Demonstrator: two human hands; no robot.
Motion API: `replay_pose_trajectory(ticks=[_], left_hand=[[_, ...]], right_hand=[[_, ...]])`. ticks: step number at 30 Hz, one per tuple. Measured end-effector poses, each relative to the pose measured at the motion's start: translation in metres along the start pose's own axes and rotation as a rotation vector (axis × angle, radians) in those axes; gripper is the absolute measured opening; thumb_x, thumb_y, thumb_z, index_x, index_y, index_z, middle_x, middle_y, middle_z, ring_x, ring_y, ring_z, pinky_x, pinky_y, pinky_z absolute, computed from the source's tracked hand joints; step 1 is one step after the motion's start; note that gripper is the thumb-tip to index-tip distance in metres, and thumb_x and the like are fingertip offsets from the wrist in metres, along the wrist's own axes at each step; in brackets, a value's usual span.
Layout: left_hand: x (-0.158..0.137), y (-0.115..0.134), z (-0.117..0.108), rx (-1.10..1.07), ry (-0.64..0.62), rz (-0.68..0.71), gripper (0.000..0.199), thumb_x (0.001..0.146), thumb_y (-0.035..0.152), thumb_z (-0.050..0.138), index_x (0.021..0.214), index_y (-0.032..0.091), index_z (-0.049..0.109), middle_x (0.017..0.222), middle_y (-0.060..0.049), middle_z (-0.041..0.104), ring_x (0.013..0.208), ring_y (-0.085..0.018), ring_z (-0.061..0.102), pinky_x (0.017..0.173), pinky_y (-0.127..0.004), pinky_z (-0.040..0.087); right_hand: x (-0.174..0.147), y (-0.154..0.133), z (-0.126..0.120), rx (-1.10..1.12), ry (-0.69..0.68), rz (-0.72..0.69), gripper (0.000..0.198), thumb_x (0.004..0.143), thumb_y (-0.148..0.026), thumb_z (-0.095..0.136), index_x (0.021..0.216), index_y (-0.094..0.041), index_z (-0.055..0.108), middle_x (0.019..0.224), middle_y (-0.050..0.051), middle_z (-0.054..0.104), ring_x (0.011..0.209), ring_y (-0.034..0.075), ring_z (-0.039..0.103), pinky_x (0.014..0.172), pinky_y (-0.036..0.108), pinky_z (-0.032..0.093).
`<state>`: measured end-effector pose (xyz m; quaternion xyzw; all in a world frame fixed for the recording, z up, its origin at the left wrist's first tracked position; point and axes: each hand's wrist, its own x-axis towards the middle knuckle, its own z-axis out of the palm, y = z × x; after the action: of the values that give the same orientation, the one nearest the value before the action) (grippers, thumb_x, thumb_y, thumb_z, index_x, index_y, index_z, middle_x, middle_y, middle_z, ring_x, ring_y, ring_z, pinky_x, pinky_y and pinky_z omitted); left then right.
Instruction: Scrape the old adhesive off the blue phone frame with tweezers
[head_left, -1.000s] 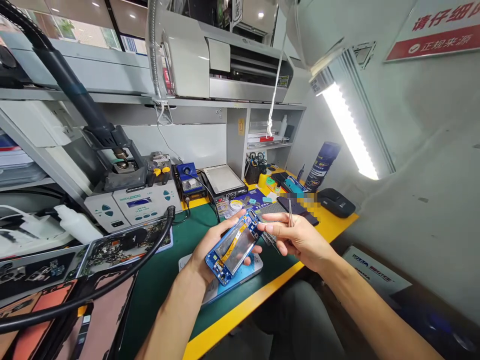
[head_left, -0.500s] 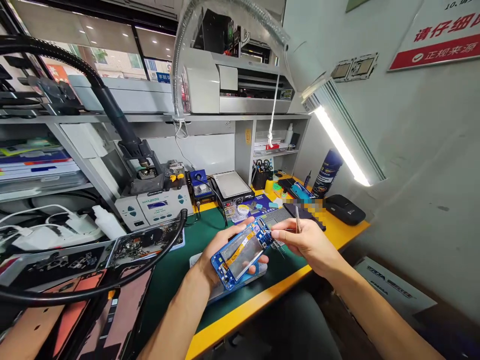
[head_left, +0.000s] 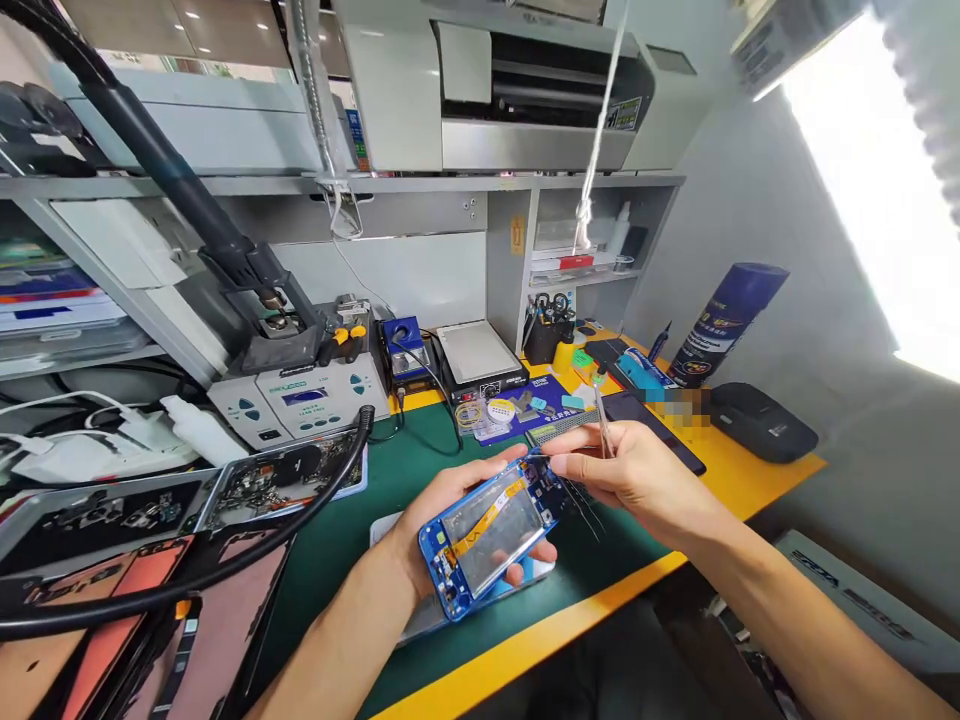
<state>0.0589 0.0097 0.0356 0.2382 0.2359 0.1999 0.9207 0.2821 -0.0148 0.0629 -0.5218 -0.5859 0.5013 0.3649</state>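
Observation:
My left hand point(head_left: 431, 500) grips a blue-edged phone frame point(head_left: 466, 578) from below and the side, tilted toward me. A yellow-orange flex cable point(head_left: 489, 514) runs diagonally across its grey battery bay. My right hand point(head_left: 637, 475) is closed around metal tweezers point(head_left: 603, 428), whose upper part stands up past the fingers. Its thumb and forefinger meet at the frame's far right end, touching or very close to the circuit board point(head_left: 541, 480) there; whether they pinch a small part is hidden. Thin metal prongs point(head_left: 583, 508) show below that hand. A pale, flat device point(head_left: 424, 622) lies beneath the frame.
A hot-air station point(head_left: 304, 405) and a blue soldering unit point(head_left: 405, 350) stand at the back. A black hose point(head_left: 300, 545) arches over phone panels point(head_left: 142, 620) at left. At right are a dark phone point(head_left: 664, 435), spray can point(head_left: 727, 325) and black case point(head_left: 765, 420).
My view has tipped down and closer, so the lamp sits higher at right. Both hands keep their holds; the phone frame now appears slightly lower, its board end darker.

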Motion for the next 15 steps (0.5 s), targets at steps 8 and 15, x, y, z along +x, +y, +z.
replay_pose_trajectory(ticks=[8, 15], left_hand=[[-0.005, 0.003, -0.002, -0.087, -0.029, -0.028, 0.049, 0.102, 0.04, 0.036, 0.15, 0.032, 0.042, 0.09, -0.008, 0.071, 0.07, -0.028, 0.078, 0.051, -0.03, 0.058], [-0.004, -0.001, 0.0, -0.172, -0.114, -0.103, 0.052, 0.104, 0.042, 0.024, 0.152, 0.03, 0.041, 0.098, -0.01, 0.073, 0.068, -0.028, 0.079, 0.054, -0.031, 0.06]], right_hand=[[0.013, -0.004, 0.002, -0.184, -0.009, -0.281, 0.014, 0.092, -0.03, 0.071, 0.097, -0.027, 0.083, 0.097, 0.003, 0.076, 0.091, 0.019, 0.067, 0.079, 0.029, 0.052], [0.005, 0.002, 0.008, -0.264, -0.001, -0.571, 0.032, 0.09, -0.006, 0.064, 0.104, -0.029, 0.08, 0.094, 0.0, 0.073, 0.081, 0.011, 0.067, 0.068, 0.021, 0.054]])
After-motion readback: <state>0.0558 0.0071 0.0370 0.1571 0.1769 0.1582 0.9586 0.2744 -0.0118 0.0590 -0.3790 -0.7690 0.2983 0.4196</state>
